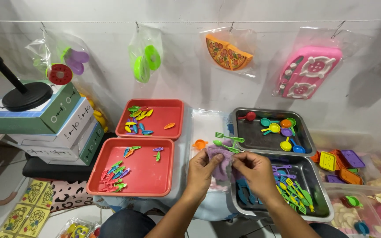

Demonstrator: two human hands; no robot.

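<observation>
My left hand (202, 169) and my right hand (255, 171) meet over the table's middle, both pinching a purple toy piece (220, 159) between them. A clear plastic bag (206, 128) lies under and behind the hands, with an orange toy cup (199, 144) and green toy utensils (226, 142) resting on it. Beneath my right hand sits a metal tray (323, 203) with blue, purple and green toy forks and spatulas. Behind it, a second metal tray (305, 132) holds coloured toy spoons.
Two red trays (168, 176) (177, 114) at left hold small toy carrots and clips. Stacked boxes (54, 125) carry a black stand base. Clear bins (367, 176) of toy parts are at right. Bagged toys, a pizza (228, 53) and a pink stove (307, 70), hang on the wall.
</observation>
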